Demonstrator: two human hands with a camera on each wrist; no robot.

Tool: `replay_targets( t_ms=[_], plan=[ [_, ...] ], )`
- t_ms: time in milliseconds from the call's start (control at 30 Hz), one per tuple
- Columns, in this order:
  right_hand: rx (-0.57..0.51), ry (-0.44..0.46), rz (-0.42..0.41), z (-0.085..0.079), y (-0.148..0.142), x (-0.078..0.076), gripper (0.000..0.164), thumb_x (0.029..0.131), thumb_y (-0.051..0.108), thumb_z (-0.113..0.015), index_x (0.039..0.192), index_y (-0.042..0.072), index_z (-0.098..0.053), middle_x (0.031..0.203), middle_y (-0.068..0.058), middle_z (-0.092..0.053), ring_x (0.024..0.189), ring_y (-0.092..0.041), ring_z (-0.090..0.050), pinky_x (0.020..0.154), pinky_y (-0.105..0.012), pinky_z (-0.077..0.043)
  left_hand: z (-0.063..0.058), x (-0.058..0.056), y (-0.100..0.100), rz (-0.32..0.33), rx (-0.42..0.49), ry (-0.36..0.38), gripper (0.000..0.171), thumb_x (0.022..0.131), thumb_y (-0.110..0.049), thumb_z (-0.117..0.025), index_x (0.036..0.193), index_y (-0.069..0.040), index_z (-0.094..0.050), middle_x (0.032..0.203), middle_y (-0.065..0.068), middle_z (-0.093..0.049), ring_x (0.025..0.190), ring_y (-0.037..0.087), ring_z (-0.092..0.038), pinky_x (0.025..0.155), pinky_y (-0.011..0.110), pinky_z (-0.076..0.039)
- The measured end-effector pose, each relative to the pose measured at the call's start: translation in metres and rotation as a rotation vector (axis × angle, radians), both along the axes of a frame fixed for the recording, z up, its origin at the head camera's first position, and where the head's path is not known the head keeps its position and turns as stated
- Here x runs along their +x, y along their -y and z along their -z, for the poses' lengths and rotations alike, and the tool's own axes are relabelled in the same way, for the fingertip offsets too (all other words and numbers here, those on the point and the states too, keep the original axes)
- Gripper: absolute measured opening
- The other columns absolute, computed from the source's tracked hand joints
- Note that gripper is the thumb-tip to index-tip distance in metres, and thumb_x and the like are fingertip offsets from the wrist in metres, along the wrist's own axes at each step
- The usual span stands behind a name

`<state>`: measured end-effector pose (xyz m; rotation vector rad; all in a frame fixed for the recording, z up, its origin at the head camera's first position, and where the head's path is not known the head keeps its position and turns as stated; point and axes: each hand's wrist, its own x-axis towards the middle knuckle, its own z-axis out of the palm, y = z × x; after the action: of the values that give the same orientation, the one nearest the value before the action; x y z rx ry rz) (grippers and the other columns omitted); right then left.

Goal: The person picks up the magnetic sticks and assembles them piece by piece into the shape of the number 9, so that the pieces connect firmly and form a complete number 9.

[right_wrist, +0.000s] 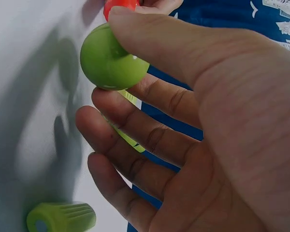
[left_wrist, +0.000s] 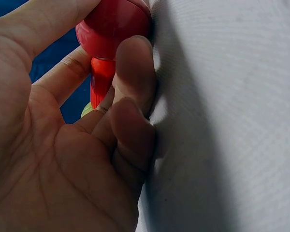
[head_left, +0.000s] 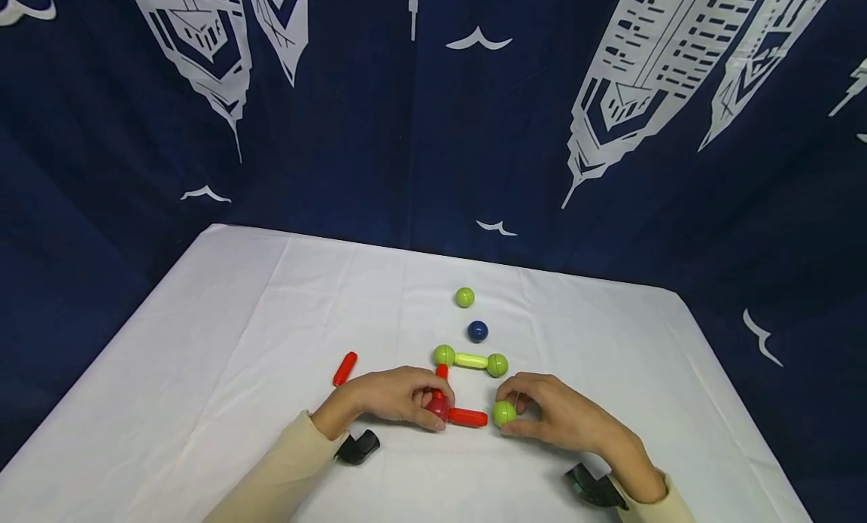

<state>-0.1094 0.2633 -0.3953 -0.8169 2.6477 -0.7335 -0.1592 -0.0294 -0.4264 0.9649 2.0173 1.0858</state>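
My left hand (head_left: pixel 403 396) grips a red ball (head_left: pixel 437 408) between thumb and fingers, low over the white cloth. One red rod (head_left: pixel 442 372) runs from that ball to a green ball (head_left: pixel 443 355); a second red rod (head_left: pixel 469 418) sticks out to the right. A yellow-green rod (head_left: pixel 470 360) joins the upper green ball to another green ball (head_left: pixel 497 365). My right hand (head_left: pixel 558 414) pinches a separate green ball (right_wrist: pixel 111 58), a small gap from the second red rod's free end. In the right wrist view, its other fingers are spread loosely.
A loose red rod (head_left: pixel 345 369) lies left of the left hand. Behind the joined pieces are a dark blue ball (head_left: pixel 477 331) and a green ball (head_left: pixel 464 297). Another yellow-green rod (right_wrist: pixel 63 217) lies beside the right hand. A navy curtain (head_left: pixel 406 132) hangs behind the table.
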Motion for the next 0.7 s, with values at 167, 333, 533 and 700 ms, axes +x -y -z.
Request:
replay_targets(
  t_ms=[167,333,533,700],
  plan=[
    [0.002,-0.002,-0.009,0.000,0.001,0.001,0.027,0.087,0.033,-0.079,0.108,0.022,-0.066,0.097,0.018,-0.064,0.087,-0.004,-0.060,0.081,-0.027,-0.052,-0.002,0.000,0.000,0.003,-0.007,0.002,0.021,0.088,-0.021,-0.078,0.107,-0.021,-0.068,0.073,-0.005,-0.047,0.064,0.007,-0.045,0.063,0.018,-0.034],
    [-0.013,-0.008,-0.016,0.001,0.000,0.002,0.028,0.088,0.036,-0.077,0.109,0.021,-0.067,0.098,0.016,-0.065,0.087,-0.004,-0.061,0.080,-0.027,-0.052,-0.002,0.000,-0.001,0.001,-0.011,0.000,0.022,0.088,-0.021,-0.078,0.108,-0.020,-0.069,0.073,-0.005,-0.048,0.064,0.006,-0.045,0.063,0.018,-0.034],
    [-0.042,0.006,-0.030,-0.005,-0.003,0.002,0.033,0.090,0.039,-0.075,0.111,0.014,-0.067,0.103,0.009,-0.067,0.088,-0.007,-0.063,0.079,-0.028,-0.053,-0.001,0.000,-0.001,-0.005,-0.017,0.003,0.023,0.088,-0.021,-0.078,0.109,-0.021,-0.069,0.073,-0.006,-0.047,0.062,0.005,-0.044,0.061,0.018,-0.034],
    [-0.060,-0.012,0.002,-0.013,-0.015,0.002,0.035,0.091,0.036,-0.073,0.115,0.011,-0.067,0.109,0.003,-0.069,0.090,-0.010,-0.064,0.079,-0.029,-0.054,-0.002,0.001,-0.001,-0.006,-0.008,0.009,0.022,0.088,-0.021,-0.078,0.109,-0.020,-0.069,0.073,-0.005,-0.048,0.063,0.005,-0.044,0.062,0.018,-0.033]
  ],
)
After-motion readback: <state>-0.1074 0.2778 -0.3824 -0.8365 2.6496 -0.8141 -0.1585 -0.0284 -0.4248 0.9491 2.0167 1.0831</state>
